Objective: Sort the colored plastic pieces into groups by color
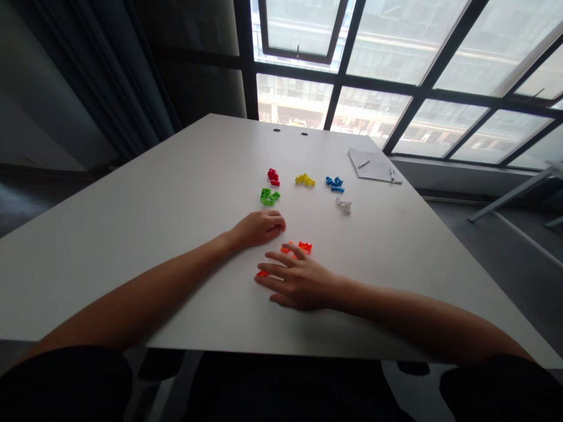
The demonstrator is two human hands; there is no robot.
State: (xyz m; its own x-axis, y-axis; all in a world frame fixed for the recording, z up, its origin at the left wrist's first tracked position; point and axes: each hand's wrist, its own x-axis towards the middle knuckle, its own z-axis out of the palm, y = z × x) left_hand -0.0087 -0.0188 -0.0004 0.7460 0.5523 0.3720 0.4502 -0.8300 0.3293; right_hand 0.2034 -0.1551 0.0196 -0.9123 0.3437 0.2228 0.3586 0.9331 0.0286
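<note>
My left hand [258, 228] rests palm down on the white table [145, 234] in a loose curl, and its fingers hide whatever lies beneath them. Just below it, my right hand [299, 282] lies with spread fingers over a scattered group of bright orange plastic pieces [305, 247]. One orange piece [263, 273] pokes out beside its fingertips. Farther up the table lie small clusters of plastic pieces: green [269, 197], red [273, 176], yellow [305, 180], blue [335, 184] and white [344, 206]. The hands touch none of these.
A sheet of paper [373, 164] with a pen [393, 176] and another small pen-like item [363, 163] lies at the table's far right. Several small holes mark the far edge. Large windows [369, 76] stand beyond the table, and a curtain [109, 76] hangs on the left.
</note>
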